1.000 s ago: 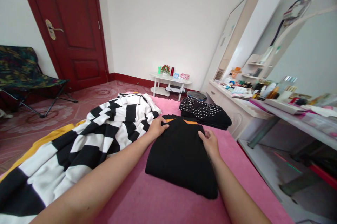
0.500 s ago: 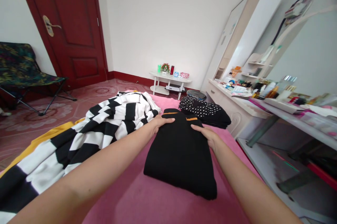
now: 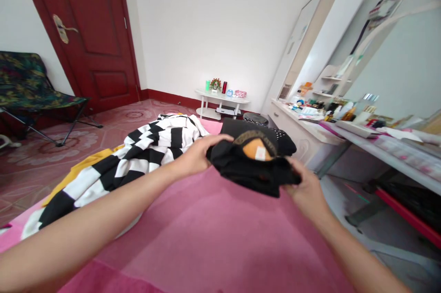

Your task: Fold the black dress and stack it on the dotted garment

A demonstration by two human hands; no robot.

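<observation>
Both hands closed on the folded black garment, my left hand and right hand gripping opposite edges above the bed.

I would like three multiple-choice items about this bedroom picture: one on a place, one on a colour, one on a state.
1. Where does the striped blanket lie?
A. on the person's left, on the bed
B. on the dresser
C. on the folding chair

2. What colour is the bed cover?
A. green
B. pink
C. white

3. What state is the black folded garment in?
A. flat on the bed
B. hanging on the door
C. lifted, held by both hands

Answers:
1 A, it spreads over the bed beside the left hand.
2 B, the bare cover is pink.
3 C, the left hand and right hand grip its two sides above the cover.
</observation>
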